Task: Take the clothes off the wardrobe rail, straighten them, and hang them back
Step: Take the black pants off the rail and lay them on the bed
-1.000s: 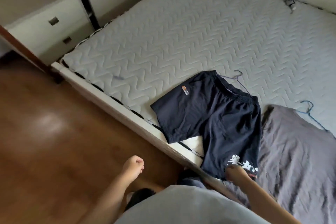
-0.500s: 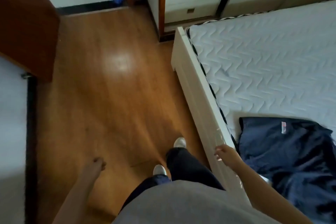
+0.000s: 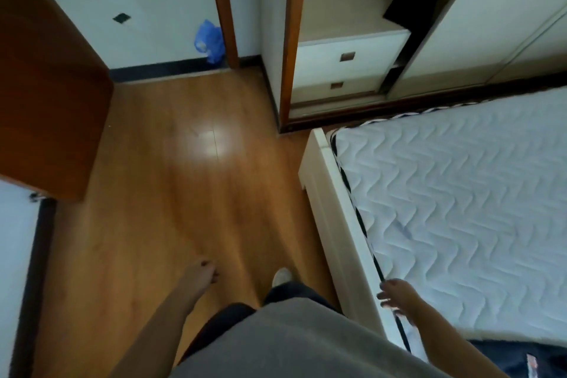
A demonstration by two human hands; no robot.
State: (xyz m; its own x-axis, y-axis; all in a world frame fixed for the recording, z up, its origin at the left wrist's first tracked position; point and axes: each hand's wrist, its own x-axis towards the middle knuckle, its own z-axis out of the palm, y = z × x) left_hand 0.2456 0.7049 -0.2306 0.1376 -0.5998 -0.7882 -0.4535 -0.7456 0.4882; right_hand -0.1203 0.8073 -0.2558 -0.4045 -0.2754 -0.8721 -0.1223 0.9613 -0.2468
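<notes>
Dark navy shorts crumpled on mattress. Left hand loosely curled, empty; right hand spread, empty.

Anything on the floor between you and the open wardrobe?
Nothing visible blocks it. The wooden floor is bare up to the wardrobe; the bed frame runs along the right. Left hand and right hand hold nothing.

Dim indoor light, cool cast on white surfaces. Bright glare patch on wooden floor, reflection of light source out of frame. Wardrobe interior in deep shadow. Whole frame soft; motion blur smears left hand, right hand and mattress quilting. Wide-angle distortion bends door frame and bed edge near borders. Bottom corners dark.
</notes>
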